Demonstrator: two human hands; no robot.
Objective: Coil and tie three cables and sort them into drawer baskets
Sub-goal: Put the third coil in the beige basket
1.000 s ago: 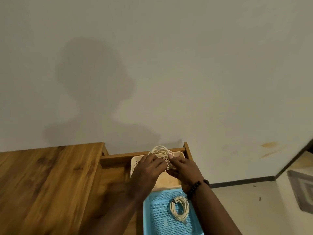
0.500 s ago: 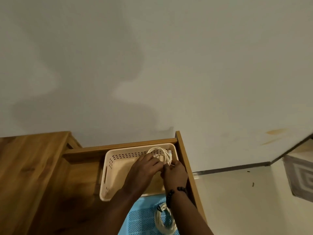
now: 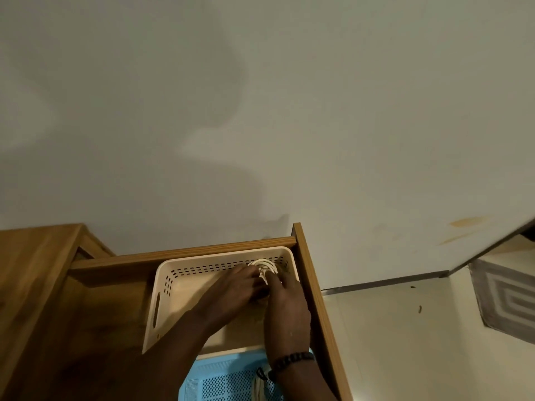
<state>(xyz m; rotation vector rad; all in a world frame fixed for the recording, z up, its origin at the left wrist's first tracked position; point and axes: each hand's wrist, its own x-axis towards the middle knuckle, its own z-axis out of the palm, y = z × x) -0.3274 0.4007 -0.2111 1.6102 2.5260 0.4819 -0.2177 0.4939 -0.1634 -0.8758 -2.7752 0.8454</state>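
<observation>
A coiled white cable point(image 3: 265, 266) sits low inside the cream perforated basket point(image 3: 165, 287), at its far right corner. My left hand point(image 3: 231, 290) and my right hand point(image 3: 285, 296) both hold the coil, fingers curled round it. The cream basket rests in the open wooden drawer point(image 3: 311, 285). Nearer to me lies a blue perforated basket point(image 3: 214, 380) with a second coiled white cable point(image 3: 257, 389), partly hidden by my right forearm, which wears a dark bead bracelet.
A wooden tabletop point(image 3: 31, 270) lies to the left of the drawer. A pale wall fills the upper view. To the right, the tiled floor point(image 3: 405, 342) carries a grey patterned mat point(image 3: 509, 299).
Both hands have lowered the coil from above the drawer's back edge down into the cream basket's far right corner. The view has shifted, showing more of the drawer.
</observation>
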